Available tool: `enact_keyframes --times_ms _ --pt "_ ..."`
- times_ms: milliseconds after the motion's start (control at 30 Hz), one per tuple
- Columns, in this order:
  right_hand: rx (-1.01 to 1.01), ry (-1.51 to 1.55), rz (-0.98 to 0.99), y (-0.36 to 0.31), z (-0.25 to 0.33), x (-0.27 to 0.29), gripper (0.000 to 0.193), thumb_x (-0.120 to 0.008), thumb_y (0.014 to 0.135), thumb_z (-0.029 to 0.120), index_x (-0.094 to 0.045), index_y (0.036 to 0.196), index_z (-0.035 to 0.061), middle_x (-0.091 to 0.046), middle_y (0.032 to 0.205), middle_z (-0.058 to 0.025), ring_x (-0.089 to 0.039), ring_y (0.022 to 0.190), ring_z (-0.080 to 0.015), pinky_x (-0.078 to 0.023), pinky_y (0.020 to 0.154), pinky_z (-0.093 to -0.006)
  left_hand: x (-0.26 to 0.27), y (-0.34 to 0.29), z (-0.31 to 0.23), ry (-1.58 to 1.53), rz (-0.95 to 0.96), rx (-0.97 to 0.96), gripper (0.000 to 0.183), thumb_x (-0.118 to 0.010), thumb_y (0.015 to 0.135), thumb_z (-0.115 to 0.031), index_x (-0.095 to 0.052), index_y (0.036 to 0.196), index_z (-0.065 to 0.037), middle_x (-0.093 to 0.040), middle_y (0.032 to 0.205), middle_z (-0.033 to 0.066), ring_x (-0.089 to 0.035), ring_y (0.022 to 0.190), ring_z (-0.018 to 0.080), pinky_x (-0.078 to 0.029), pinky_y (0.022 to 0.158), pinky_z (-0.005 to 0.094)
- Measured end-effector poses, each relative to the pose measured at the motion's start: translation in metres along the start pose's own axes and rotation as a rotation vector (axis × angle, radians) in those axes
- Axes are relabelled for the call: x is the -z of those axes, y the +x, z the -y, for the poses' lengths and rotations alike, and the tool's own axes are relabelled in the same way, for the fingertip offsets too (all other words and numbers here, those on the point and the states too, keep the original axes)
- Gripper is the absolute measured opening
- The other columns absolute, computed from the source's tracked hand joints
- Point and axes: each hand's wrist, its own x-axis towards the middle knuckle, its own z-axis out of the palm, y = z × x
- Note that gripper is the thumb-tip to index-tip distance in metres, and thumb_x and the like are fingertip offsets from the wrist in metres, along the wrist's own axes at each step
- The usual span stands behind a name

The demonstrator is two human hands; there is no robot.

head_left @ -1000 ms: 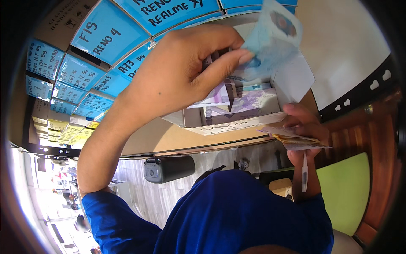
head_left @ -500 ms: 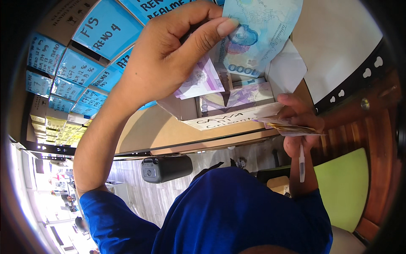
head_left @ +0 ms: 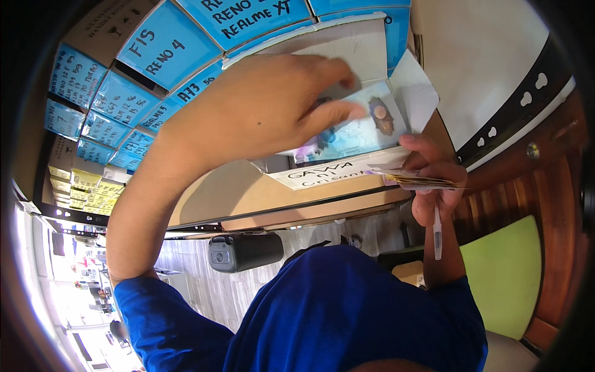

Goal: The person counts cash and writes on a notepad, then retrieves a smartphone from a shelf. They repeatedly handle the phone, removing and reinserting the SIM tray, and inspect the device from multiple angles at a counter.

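Note:
A white cardboard box with handwriting on its front stands with its lid up. A blue banknote lies inside it, with a purple patch showing at its left end. Over the box hovers my left hand, thumb and forefinger apart and nothing visible between them; its other fingers are partly hidden. By the box's right front corner, my right hand grips a folded stack of banknotes edge-on. A pen with a clear barrel hangs down from the same hand.
Stacked boxes with blue labels rise behind and left, with yellow-labelled ones further left. The white box rests on a tan surface. A black bin-like object is on the floor; a green seat is at right.
My left hand has let go of the blue banknote, which now lies in the box. The fingers have parted and the hand has dropped slightly. My right hand stays nearly in place.

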Motion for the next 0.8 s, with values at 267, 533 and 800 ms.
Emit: enact_keyframes --times_ms 267,533,800 --pt "0.005 0.041 -0.039 0.001 -0.002 -0.004 0.028 -0.065 0.109 0.024 -0.049 0.114 0.0015 -0.064 0.137 -0.0407 -0.062 0.071 -0.0143 -0.055 0.075 -0.0301 -0.023 0.008 -0.003 -0.111 -0.175 -0.113 0.042 -0.051 0.112 -0.028 -0.055 0.147 -0.006 -0.062 0.126 0.0227 -0.062 0.121 0.0408 -0.051 0.101 0.0494" --pt "0.035 0.03 -0.051 0.0 -0.007 -0.006 0.029 -0.065 0.109 0.023 -0.048 0.117 0.0008 -0.064 0.137 -0.0406 -0.062 0.072 -0.0141 -0.054 0.075 -0.0294 -0.008 0.003 0.002 -0.301 0.062 0.0 0.046 -0.058 0.108 -0.008 -0.055 0.153 -0.009 -0.059 0.127 0.0136 -0.063 0.109 0.0281 -0.053 0.099 0.0384" --pt "-0.186 0.087 -0.148 0.005 0.016 -0.01 0.029 -0.06 0.112 0.02 -0.051 0.13 -0.0011 -0.068 0.135 -0.0283 -0.071 0.103 -0.0207 -0.06 0.086 -0.0334 0.012 -0.047 -0.022 -0.311 -0.071 0.093 0.039 -0.07 0.102 -0.014 -0.068 0.14 -0.004 -0.072 0.133 0.0161 -0.068 0.122 0.0289 -0.055 0.104 0.0397"
